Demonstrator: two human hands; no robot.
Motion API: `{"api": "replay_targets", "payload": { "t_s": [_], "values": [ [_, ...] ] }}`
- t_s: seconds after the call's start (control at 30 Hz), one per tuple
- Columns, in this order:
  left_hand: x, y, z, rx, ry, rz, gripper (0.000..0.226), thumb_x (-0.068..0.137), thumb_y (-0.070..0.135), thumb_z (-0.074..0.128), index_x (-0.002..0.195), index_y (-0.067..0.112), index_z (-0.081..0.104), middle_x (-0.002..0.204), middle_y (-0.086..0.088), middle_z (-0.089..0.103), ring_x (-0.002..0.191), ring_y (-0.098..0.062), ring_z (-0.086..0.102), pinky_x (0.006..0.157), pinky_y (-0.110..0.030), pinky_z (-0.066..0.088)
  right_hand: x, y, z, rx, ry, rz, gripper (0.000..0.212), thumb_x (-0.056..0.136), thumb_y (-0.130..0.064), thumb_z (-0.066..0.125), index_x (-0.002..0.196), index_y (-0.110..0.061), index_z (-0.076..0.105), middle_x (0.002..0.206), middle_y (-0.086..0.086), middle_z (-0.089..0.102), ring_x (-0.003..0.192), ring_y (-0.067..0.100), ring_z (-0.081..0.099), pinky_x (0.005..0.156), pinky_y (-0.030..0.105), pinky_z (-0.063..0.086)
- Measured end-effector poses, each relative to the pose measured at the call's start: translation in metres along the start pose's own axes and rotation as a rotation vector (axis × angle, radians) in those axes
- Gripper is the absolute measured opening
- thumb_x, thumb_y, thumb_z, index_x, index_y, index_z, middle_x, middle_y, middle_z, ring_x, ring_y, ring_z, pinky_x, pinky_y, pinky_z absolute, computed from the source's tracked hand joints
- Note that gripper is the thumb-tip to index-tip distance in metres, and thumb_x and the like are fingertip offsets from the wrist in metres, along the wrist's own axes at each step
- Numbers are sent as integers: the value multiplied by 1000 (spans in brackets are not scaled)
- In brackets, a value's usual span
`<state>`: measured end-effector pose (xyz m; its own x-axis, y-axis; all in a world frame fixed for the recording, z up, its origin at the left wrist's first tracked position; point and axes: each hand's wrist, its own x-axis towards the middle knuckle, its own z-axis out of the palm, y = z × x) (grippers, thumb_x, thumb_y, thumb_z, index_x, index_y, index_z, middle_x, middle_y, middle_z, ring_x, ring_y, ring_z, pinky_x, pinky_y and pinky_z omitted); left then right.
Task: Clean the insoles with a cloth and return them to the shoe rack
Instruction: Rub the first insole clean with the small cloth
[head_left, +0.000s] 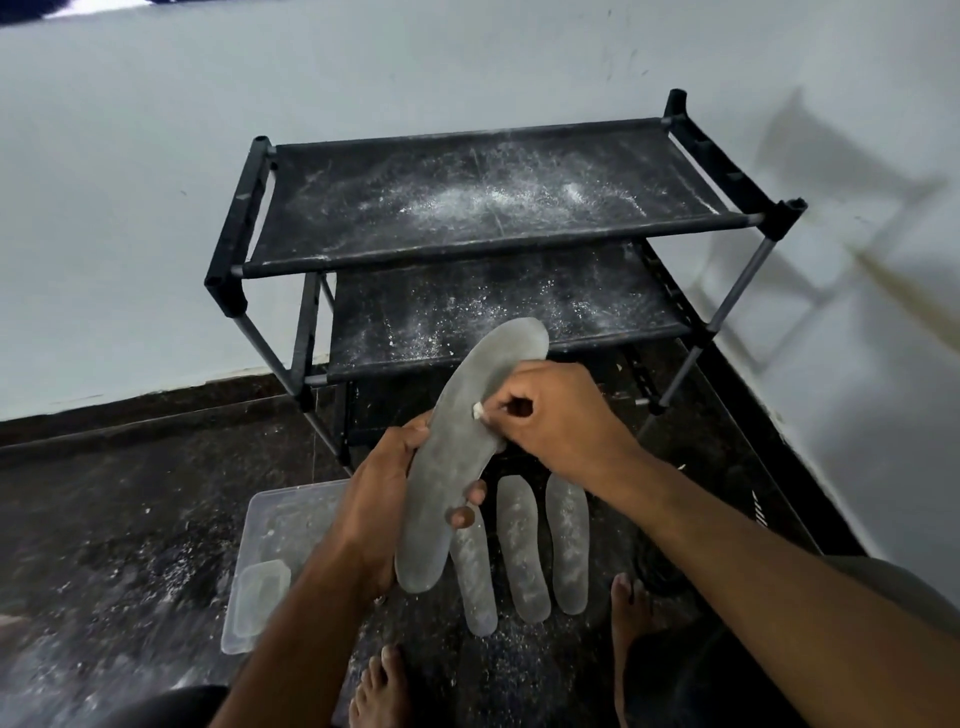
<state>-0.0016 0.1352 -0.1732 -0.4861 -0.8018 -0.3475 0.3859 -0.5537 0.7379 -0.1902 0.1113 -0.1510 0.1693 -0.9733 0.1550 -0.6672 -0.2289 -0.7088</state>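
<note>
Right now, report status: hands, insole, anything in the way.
Left hand grips the raised insole. Right hand pinches a small white cloth against it. Three insoles on the floor, dusty. Shoe rack powder-strewn, nothing blocking it.

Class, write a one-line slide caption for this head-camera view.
Left hand holds a grey insole while the right hand wipes it with a small cloth.
</note>
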Motion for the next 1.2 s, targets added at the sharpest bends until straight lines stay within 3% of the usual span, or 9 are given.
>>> {"api": "replay_targets", "payload": {
  "t_s": [0.13, 0.27, 0.43, 0.6, 0.8, 0.93, 1.03, 1.1, 1.2],
  "values": [
    [-1, 0, 3, -27, -19, -33, 48, 99, 24, 36, 140, 8, 55, 132, -35, 60, 65, -29, 52, 50, -31, 41, 13, 14, -16, -36, 219, 85, 6, 83, -24, 76, 85, -18, 76, 85, -8, 69, 75, -2, 60, 71, 10, 48],
    [-2, 0, 6, -12, -54, -66, 47, 101, 24, 35, 140, 8, 54, 134, -40, 56, 65, -29, 53, 50, -31, 42, 9, 13, -13, -19, 449, 101, 5, 86, -19, 74, 88, -15, 75, 85, -8, 67, 78, -1, 60, 75, 11, 49],
    [-2, -4, 7, 63, -47, -60, 43, 103, 26, 33, 131, 7, 60, 108, -21, 62, 68, -29, 52, 50, -30, 42, -3, -9, 15, 23, 202, -116, 5, 86, -16, 73, 87, -12, 75, 86, -5, 68, 81, 4, 62, 76, 21, 52],
    [-1, -3, 9, 86, -27, -56, 46, 103, 25, 33, 133, 3, 59, 110, -23, 61, 66, -30, 54, 49, -30, 42, 7, 2, 2, -21, 345, -46, 4, 87, -16, 72, 87, -13, 74, 88, -4, 68, 84, 6, 61, 80, 29, 53],
    [-4, -6, 8, 156, 17, -42, 38, 104, 30, 32, 118, 7, 60, 103, -20, 61, 70, -28, 55, 55, -33, 39, -15, -16, 22, -33, 70, -200, 8, 88, -18, 70, 90, -12, 75, 87, -6, 63, 83, 6, 56, 76, 21, 49],
    [-2, -3, 7, 102, 26, -35, 44, 104, 25, 31, 130, 7, 61, 107, -23, 60, 67, -30, 56, 50, -30, 41, 4, -1, -4, -97, 248, -53, 9, 87, -20, 72, 94, -15, 75, 93, -5, 68, 83, 0, 58, 81, 11, 47],
    [-1, -4, 5, 95, 74, -27, 43, 104, 25, 32, 129, 7, 63, 107, -27, 63, 70, -34, 58, 52, -32, 44, 10, 9, -15, -61, 392, 60, 3, 84, -18, 75, 87, -16, 76, 85, -5, 68, 74, -1, 57, 72, 6, 43],
    [0, -5, 2, 114, 145, -20, 43, 106, 29, 35, 125, 6, 65, 109, -27, 69, 80, -43, 63, 62, -39, 50, 7, 7, -17, 75, 405, 98, 6, 83, -22, 77, 83, -16, 76, 80, -9, 69, 72, 1, 62, 68, 10, 48],
    [-1, -5, 1, 132, 289, -4, 42, 108, 29, 37, 127, 5, 66, 114, -27, 73, 104, -49, 70, 84, -49, 57, 5, 1, -15, 406, 266, 233, 9, 82, -22, 78, 85, -14, 78, 71, -5, 72, 55, 1, 58, 56, 15, 48]
  ]
}}
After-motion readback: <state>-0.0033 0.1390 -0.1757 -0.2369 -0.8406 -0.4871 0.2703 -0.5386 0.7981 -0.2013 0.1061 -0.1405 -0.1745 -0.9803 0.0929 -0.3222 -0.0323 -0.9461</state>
